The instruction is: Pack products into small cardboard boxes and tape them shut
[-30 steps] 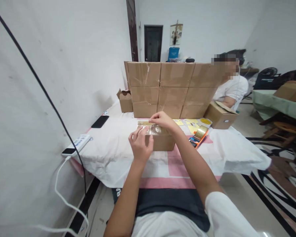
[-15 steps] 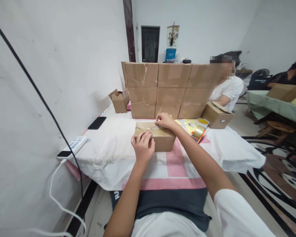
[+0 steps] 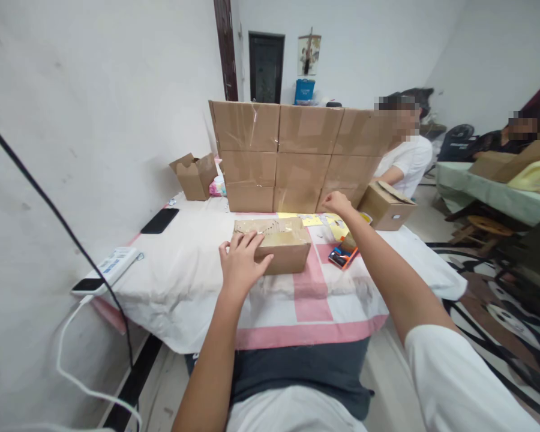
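Observation:
A small cardboard box (image 3: 288, 257) lies on the cloth in front of me, with clear tape and a jagged dark line on its top. My left hand (image 3: 243, 257) rests on the box's near left edge, fingers spread over the top. Raised off the box to the right, my right hand (image 3: 336, 203) has its fingers pinched together in front of the stacked cartons; whatever they hold, if anything, is too small to make out. Below that forearm lie an orange and blue packet (image 3: 341, 257) and a partly hidden tape roll (image 3: 350, 242).
Stacked taped cartons (image 3: 301, 157) form a wall behind the box. Open cartons stand left (image 3: 195, 179) and right (image 3: 387, 207). Yellow sheets (image 3: 335, 226) lie near the stack. A black phone (image 3: 160, 221) and a white power strip (image 3: 108, 270) sit left. A person (image 3: 407, 162) sits behind the stack.
My right hand has lifted off the box top and moved right, still pinched. My left hand stays on the box, its thumb more spread. The view has shifted slightly.

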### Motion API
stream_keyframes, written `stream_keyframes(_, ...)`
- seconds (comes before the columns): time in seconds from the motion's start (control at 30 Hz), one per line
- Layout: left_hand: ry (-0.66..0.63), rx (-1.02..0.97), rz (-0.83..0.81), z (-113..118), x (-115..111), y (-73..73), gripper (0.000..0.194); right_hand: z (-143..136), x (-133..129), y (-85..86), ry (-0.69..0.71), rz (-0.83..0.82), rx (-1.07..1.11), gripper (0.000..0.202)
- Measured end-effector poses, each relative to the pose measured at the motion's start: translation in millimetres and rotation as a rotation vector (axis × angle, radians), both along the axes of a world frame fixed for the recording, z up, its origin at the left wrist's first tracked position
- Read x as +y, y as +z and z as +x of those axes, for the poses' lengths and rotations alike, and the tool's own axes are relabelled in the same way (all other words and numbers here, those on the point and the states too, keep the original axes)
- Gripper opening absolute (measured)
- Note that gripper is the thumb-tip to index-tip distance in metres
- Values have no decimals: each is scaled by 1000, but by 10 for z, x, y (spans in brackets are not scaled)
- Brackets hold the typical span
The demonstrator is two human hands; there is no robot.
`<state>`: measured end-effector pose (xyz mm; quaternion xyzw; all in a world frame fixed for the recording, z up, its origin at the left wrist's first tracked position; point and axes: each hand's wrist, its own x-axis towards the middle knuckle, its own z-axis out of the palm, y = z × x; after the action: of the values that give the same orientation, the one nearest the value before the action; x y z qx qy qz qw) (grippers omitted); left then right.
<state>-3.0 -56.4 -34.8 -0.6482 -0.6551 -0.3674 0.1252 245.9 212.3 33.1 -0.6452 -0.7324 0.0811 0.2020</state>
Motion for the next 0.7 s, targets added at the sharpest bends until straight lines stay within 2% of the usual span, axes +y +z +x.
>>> stream_keyframes(0.2,-14,-21,3,-100,54,-22,51,-82,322,-409,-34,-139,-102,8)
stream_keyframes(0.33,-14,-20,91,-199,87,-138,46,-269,461,-724,31,-183,-118,22)
stream_keyframes(0.47,0,0,132,-276,88,-200,48,-427,561,-998,89,-161,-89,32)
stream_keyframes(0.6,0,13,130,-288,101,-194,50,-550,631,-1175,66,-113,-33,22)
stream_keyframes(0.7,-6,14,121,-293,115,-194,51,-603,651,-1216,63,-71,39,17)
